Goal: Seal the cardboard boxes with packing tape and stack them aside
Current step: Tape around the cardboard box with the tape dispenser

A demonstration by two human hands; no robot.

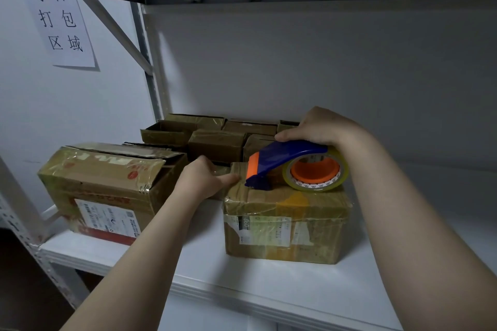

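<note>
Forearms reach in over the front edge of the white shelf [242, 277]. Right grip [320, 126] clasps the blue-and-orange tape dispenser [285, 158], whose nose rests on top of the taped box [285, 223] near its left edge. Left grip [204, 180] holds that edge, thumb laid along it. Bare shelf lies before and right of the box; a larger box [102, 183] stands left, small boxes [215, 140] just behind.
</note>
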